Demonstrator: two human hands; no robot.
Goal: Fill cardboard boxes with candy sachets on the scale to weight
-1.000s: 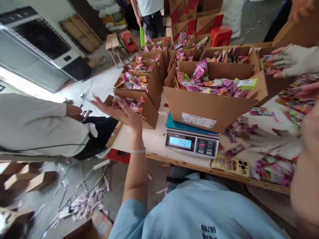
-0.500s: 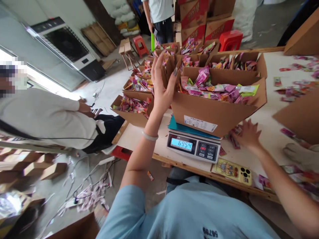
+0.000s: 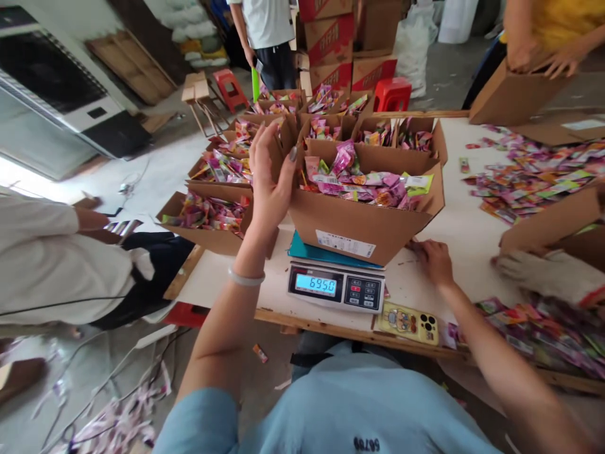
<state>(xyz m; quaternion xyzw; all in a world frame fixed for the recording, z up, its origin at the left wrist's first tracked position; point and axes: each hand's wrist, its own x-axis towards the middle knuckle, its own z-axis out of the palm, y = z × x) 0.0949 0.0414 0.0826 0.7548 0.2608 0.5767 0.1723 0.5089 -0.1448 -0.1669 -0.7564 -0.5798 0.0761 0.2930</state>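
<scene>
An open cardboard box [image 3: 354, 224] full of small pink, purple and green packets stands on a teal piece [image 3: 321, 250] atop a digital scale [image 3: 335, 287], whose display reads 6950. My left hand [image 3: 271, 183] is raised at the box's left side, fingers apart, thumb by the upper edge; it holds nothing. Beside the box's lower right corner, my right hand [image 3: 435, 261] is low over the white table [image 3: 397, 284], its fingers bent and drawn together. Whatever lies under them is too hidden to make out. A yellow phone [image 3: 409, 321] lies in front of the scale.
Packet-filled boxes [image 3: 205, 236] stand behind and left. Loose packets [image 3: 534, 170] cover the table's right side, near another person's gloved hand [image 3: 553, 271]. A person in yellow [image 3: 562, 31] handles a box at the back right. Other people stand behind and at left.
The view has shifted right. My right hand has come closer to the box's lower corner, its fingers drawn in, and packets there no longer show. The display went from 6954 to 6950.
</scene>
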